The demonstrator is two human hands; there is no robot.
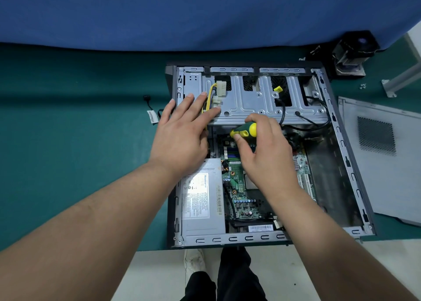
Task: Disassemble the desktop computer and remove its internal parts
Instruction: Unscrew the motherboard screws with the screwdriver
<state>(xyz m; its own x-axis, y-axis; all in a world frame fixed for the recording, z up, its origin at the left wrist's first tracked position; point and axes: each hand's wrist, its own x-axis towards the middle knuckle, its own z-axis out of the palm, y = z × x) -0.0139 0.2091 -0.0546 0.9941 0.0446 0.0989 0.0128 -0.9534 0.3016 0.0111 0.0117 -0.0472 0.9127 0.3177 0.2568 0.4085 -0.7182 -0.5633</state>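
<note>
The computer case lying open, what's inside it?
Inside the case: a silver power supply, green motherboard, drive cage and cables. The right hand, gripping a screwdriver, covers the board's middle.

We can read only "Huntkey" on the power supply label (197, 194); its fine print and the barcode sticker (260, 227) stay illegible.
</note>
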